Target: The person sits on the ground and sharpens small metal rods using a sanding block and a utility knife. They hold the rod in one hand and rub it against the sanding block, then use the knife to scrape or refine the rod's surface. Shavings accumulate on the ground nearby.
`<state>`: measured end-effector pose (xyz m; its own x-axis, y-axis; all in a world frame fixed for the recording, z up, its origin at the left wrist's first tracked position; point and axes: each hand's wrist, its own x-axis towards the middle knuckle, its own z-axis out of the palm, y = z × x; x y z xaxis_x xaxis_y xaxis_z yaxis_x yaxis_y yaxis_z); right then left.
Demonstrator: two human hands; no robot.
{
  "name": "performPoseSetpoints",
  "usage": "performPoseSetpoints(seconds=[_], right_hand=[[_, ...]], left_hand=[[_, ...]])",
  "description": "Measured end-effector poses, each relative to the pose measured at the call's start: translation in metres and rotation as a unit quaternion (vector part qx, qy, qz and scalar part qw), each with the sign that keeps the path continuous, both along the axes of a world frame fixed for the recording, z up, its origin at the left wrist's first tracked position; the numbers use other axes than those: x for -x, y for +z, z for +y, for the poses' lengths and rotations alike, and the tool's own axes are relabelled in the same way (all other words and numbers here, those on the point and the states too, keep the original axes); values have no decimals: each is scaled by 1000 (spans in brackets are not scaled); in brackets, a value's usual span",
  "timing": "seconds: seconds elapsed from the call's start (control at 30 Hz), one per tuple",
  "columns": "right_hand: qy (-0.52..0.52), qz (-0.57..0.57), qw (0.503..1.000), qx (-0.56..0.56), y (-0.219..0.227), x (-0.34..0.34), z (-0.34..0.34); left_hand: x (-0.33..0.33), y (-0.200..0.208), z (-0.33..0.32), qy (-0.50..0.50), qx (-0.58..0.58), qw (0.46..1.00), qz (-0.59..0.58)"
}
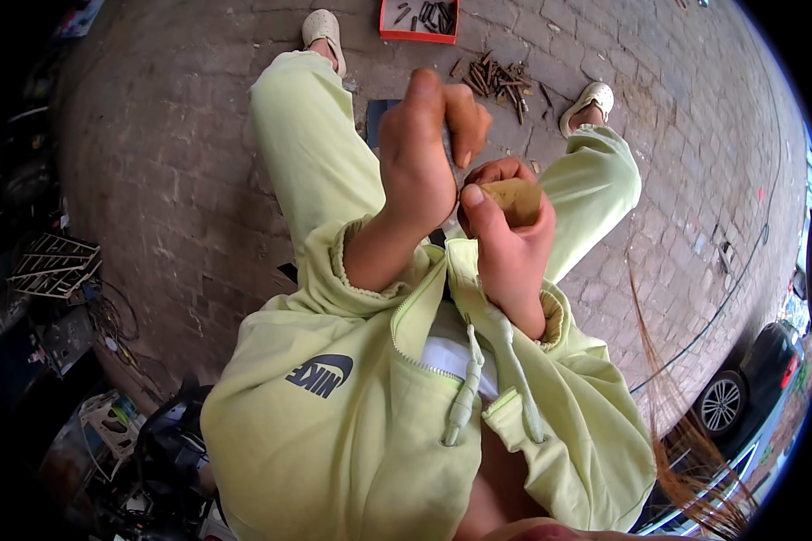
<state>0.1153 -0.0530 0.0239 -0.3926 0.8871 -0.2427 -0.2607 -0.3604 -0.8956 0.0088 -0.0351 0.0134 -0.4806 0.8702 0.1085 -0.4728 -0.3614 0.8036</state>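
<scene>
Tan sheet (516, 200), red box (418, 38), rust-brown rods (494, 79), pale-green hoodie (334, 442)

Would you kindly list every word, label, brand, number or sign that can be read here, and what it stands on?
Jacket: dark lettering and a curved mark on the chest; wording not copied here.
Tan piece in the right hand: no lettering visible.
Elsewhere: none that I can read.

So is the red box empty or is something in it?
Not empty: dark, slim pieces lie inside the red box, though its far side is out of frame.
</scene>
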Motion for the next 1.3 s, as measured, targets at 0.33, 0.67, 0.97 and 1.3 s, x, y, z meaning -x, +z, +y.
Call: performPoseSetpoints(seconds=[0.33, 0.67, 0.97, 1.3], right_hand=[[6, -23, 1000, -10, -8, -5, 1], [-26, 3, 1000, 1, 4, 2, -1], [-11, 36, 998, 57, -3, -8, 3], [25, 108, 992, 67, 2, 0, -2]], left_hand=[[-1, -1, 2, 4, -2, 1000, 16], [-3, 0, 1, -7, 14, 1000, 4], [18, -5, 4, -129, -66, 974, -176], [13, -5, 3, -86, -51, 991, -92]])
